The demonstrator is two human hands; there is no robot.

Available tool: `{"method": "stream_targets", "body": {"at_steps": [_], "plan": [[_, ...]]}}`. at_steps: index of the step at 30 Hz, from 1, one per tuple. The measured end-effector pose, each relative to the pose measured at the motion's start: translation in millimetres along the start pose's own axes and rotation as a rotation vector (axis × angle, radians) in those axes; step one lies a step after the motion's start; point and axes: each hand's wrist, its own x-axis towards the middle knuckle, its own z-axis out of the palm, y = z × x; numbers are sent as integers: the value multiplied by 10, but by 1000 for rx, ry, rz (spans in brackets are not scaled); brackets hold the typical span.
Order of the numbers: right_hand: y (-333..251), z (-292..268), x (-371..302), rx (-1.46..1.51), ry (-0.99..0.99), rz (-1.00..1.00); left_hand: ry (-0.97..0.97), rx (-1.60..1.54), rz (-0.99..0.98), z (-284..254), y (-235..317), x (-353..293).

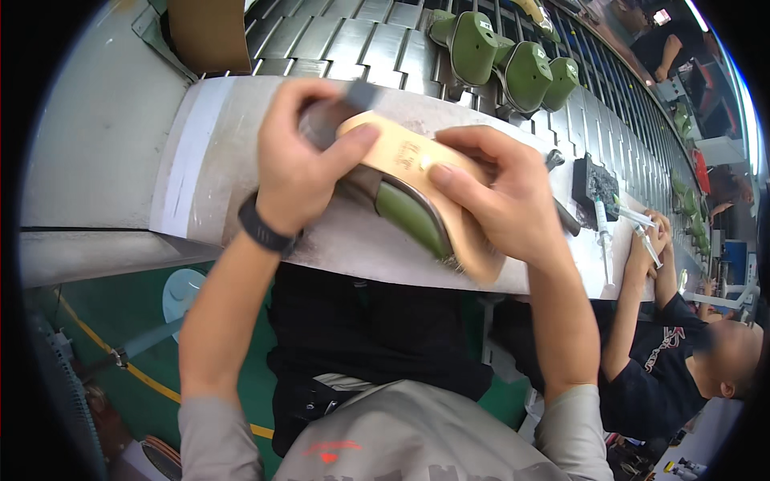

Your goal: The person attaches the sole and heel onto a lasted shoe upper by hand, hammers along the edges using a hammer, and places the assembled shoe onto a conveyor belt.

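Observation:
Over the workbench I hold a green shoe last (411, 218) sideways, with a dark brown shoe upper (321, 122) around part of it. A tan insole (401, 154) lies along the last's bottom; its lower end is blurred. My left hand (301, 164) is closed around the upper at one end, its thumb pressing on the insole's edge. A small dark block-like piece (362, 94) sticks up beside those fingers, partly smeared. My right hand (505, 192) grips the insole and last from the other side, thumb on the insole's face, its fingertips partly hidden.
The pale workbench (216, 172) curves across in front of me. Behind it runs a metal slat conveyor (321, 44) carrying several green lasts (473, 50). At right stand a black box (593, 183) and syringe-like tubes (603, 232), near a co-worker's hands (654, 240).

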Motion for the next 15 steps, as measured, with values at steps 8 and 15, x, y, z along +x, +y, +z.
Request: {"method": "stream_targets", "body": {"at_steps": [8,15], "plan": [[265,-280,-125,-301,-55,-424,-172,314,122,-90,636,-814],[229,-225,-33,-343,-180,-546,-356,475,152,-142,742,-814]]}}
